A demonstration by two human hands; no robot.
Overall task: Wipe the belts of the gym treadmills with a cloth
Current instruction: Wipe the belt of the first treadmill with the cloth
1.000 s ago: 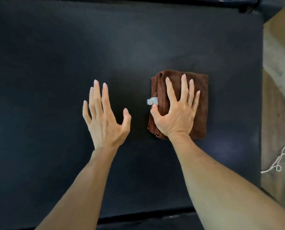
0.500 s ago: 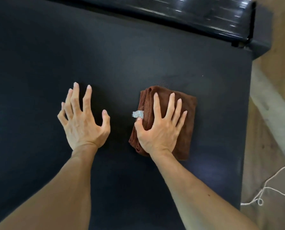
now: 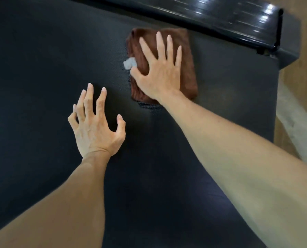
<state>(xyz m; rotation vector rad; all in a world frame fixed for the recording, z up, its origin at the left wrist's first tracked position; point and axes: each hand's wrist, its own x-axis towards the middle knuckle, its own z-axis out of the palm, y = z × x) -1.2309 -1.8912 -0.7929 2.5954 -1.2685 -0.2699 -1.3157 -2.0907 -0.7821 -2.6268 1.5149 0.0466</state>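
We are bracing our left hand (image 3: 95,129), fingers spread and arched, grip holding nothing, on the dark, finely textured treadmill belt (image 3: 42,68). Beyond it, our right hand (image 3: 159,68) is pressing flat-fingered on the folded brown terry cloth (image 3: 190,68), its long axis pointing toward the glossy black cover (image 3: 202,17).

Both bare forearms are reaching up into the frame from the bottom edge, the left from the lower left, the right from the lower right. The right hand (image 3: 160,72) is lying palm down in the upper centre of the frame, its fingers (image 3: 169,45) straight and spread, the thumb angling out to the left. The left hand (image 3: 97,131) is sitting lower, at centre left, with its fingers arching and splayed like claws, thumb bending inward.
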